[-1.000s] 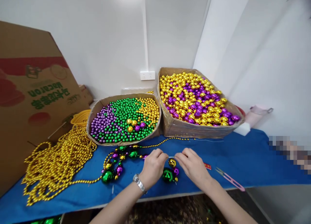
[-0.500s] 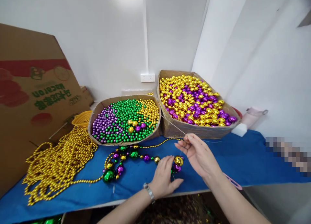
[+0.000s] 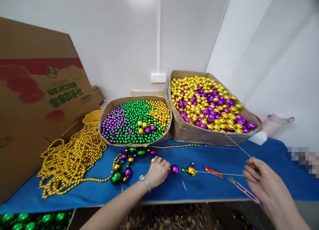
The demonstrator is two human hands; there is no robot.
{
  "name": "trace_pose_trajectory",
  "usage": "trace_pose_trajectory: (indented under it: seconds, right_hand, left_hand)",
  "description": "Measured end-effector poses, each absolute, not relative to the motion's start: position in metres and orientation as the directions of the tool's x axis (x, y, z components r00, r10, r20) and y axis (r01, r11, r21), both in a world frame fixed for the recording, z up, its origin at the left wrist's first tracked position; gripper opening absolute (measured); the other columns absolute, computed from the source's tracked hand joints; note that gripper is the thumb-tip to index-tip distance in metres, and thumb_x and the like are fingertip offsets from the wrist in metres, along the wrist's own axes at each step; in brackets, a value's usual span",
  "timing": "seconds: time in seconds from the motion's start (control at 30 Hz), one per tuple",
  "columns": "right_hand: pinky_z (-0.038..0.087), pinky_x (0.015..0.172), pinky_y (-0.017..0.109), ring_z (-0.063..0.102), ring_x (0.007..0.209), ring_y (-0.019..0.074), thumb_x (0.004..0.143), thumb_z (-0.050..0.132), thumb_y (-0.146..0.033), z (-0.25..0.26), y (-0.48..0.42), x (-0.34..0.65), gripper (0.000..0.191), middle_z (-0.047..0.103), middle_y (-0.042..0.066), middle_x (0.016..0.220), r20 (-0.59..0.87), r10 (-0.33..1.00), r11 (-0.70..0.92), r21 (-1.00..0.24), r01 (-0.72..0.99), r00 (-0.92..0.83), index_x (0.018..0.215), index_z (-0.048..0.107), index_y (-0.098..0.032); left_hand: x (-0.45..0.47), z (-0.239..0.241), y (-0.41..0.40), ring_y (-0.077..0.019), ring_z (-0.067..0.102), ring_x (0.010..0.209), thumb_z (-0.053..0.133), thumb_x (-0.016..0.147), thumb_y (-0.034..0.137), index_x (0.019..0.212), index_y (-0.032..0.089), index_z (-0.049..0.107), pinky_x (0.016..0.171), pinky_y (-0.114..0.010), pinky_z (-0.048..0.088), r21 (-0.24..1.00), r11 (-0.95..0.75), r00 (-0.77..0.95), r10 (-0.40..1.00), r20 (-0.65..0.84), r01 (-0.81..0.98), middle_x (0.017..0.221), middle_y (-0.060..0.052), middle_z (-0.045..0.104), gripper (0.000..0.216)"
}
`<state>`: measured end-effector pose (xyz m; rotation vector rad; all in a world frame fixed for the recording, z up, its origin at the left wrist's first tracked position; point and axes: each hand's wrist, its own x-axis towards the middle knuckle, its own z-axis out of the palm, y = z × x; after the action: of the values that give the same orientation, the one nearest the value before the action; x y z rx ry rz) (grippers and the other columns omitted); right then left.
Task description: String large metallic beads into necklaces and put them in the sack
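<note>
My left hand (image 3: 158, 172) is closed over a strand of shiny beads lying on the blue cloth. Just right of its fingers, a purple bead (image 3: 175, 169), a small green bead (image 3: 183, 170) and a gold bead (image 3: 191, 171) sit in line on the string. From the gold bead a pale string (image 3: 224, 173) runs taut to my right hand (image 3: 260, 178), whose fingers are pinched on it. A thin, straight pale length also sticks out up-left from that pinch. Left of my left hand, the rest of the beaded strand (image 3: 116, 176) curves in green, purple and gold.
Behind stand a box of small beads (image 3: 109, 144) and a box of larger beads (image 3: 199, 137). Gold bead chains (image 3: 72, 163) are piled at left beside a printed carton (image 3: 27, 123). Pink thread snips (image 3: 244, 190), a red packet (image 3: 213, 172) and a loose purple bead (image 3: 192, 163) lie nearby.
My right hand has moved away to the right, drawing the string out straight. My left hand has closed on the strand, and the beads beside it now lie in line. The view has shifted slightly.
</note>
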<state>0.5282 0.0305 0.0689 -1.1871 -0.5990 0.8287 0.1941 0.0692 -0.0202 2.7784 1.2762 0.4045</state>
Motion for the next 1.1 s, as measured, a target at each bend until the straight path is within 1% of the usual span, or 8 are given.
trace_pose_trajectory:
  seconds: [0.1, 0.3, 0.37, 0.5, 0.67, 0.83, 0.93, 1.1]
  right_hand:
    - [0.016, 0.029, 0.017, 0.022, 0.036, 0.0006, 0.057, 0.073, -0.031, 0.053, 0.023, 0.543, 0.023, 0.044, -0.007, 0.053, -0.089, 0.773, 0.136, -0.944, -0.301, 0.628, 0.055, 0.053, -0.019]
    - [0.019, 0.032, 0.015, 0.025, 0.037, 0.0012, 0.059, 0.075, -0.038, 0.038, 0.012, 0.535, 0.028, 0.042, -0.008, 0.049, -0.054, 0.761, 0.165, -0.948, -0.274, 0.646, 0.060, 0.055, -0.019]
    - [0.021, 0.034, 0.015, 0.027, 0.038, 0.0022, 0.062, 0.075, -0.041, 0.033, 0.008, 0.521, 0.028, 0.037, -0.009, 0.046, -0.039, 0.781, 0.165, -0.950, -0.266, 0.623, 0.065, 0.058, -0.019]
    - [0.024, 0.037, 0.016, 0.029, 0.041, 0.0034, 0.067, 0.073, -0.044, 0.029, 0.004, 0.482, 0.029, 0.035, -0.009, 0.046, -0.020, 0.834, 0.165, -0.945, -0.283, 0.552, 0.070, 0.060, -0.019]
    - [0.026, 0.039, 0.018, 0.028, 0.042, 0.0031, 0.071, 0.070, -0.044, 0.053, 0.009, 0.454, 0.027, 0.043, -0.006, 0.056, 0.000, 0.892, 0.168, -0.929, -0.331, 0.452, 0.071, 0.060, -0.019]
    - [0.021, 0.035, 0.016, 0.027, 0.040, 0.0028, 0.066, 0.074, -0.041, 0.074, 0.005, 0.491, 0.024, 0.038, -0.007, 0.050, 0.016, 0.876, 0.186, -0.934, -0.306, 0.483, 0.070, 0.062, -0.020]
    - [0.019, 0.034, 0.016, 0.026, 0.038, 0.0021, 0.060, 0.077, -0.042, 0.064, 0.002, 0.521, 0.028, 0.040, -0.007, 0.049, -0.040, 0.848, 0.130, -0.951, -0.281, 0.529, 0.066, 0.061, -0.019]
    - [0.019, 0.033, 0.015, 0.026, 0.038, 0.0019, 0.054, 0.079, -0.046, 0.048, 0.000, 0.557, 0.033, 0.036, -0.008, 0.046, -0.044, 0.785, 0.123, -0.967, -0.225, 0.618, 0.060, 0.059, -0.020]
  left_hand:
    - [0.183, -0.020, 0.068, -0.0232, 0.049, 0.087, 0.049, 0.084, 0.018, 0.087, 0.020, 0.054, 0.084, -0.041, 0.037, 0.128, -0.651, 0.625, 0.756, 0.195, 0.748, 0.080, -0.004, 0.057, 0.006]
    - [0.175, -0.019, 0.071, -0.0246, 0.050, 0.092, 0.046, 0.084, 0.013, 0.086, 0.020, 0.056, 0.090, -0.046, 0.034, 0.116, -0.620, 0.604, 0.783, 0.148, 0.776, 0.081, -0.005, 0.058, 0.013]
    - [0.174, -0.015, 0.073, -0.0273, 0.050, 0.098, 0.053, 0.079, 0.017, 0.094, 0.021, 0.057, 0.092, -0.050, 0.032, 0.125, -0.603, 0.592, 0.798, 0.114, 0.788, 0.089, -0.007, 0.061, 0.016]
    - [0.188, 0.000, 0.067, -0.0327, 0.038, 0.122, 0.063, 0.073, 0.031, 0.126, 0.022, 0.045, 0.103, -0.056, 0.022, 0.231, -0.670, 0.653, 0.741, 0.157, 0.705, 0.124, -0.011, 0.053, 0.057]
    - [0.236, -0.003, 0.048, -0.0326, 0.042, 0.120, 0.058, 0.077, 0.046, 0.133, 0.022, 0.038, 0.102, -0.056, 0.025, 0.261, -0.774, 0.752, 0.628, 0.201, 0.577, 0.127, -0.013, 0.051, 0.064]
    - [0.243, -0.027, 0.052, -0.0271, 0.056, 0.089, 0.053, 0.084, 0.035, 0.124, 0.018, 0.044, 0.078, -0.043, 0.044, 0.128, -0.738, 0.736, 0.673, 0.077, 0.662, 0.095, -0.012, 0.061, 0.045]
    - [0.228, -0.031, 0.059, -0.0240, 0.056, 0.080, 0.046, 0.087, 0.023, 0.109, 0.017, 0.051, 0.067, -0.034, 0.045, 0.086, -0.727, 0.722, 0.687, 0.087, 0.681, 0.085, -0.009, 0.059, 0.023]
    - [0.210, -0.031, 0.062, -0.0223, 0.056, 0.075, 0.048, 0.084, 0.022, 0.091, 0.018, 0.053, 0.064, -0.033, 0.045, 0.063, -0.711, 0.707, 0.703, 0.074, 0.700, 0.082, -0.008, 0.057, 0.010]
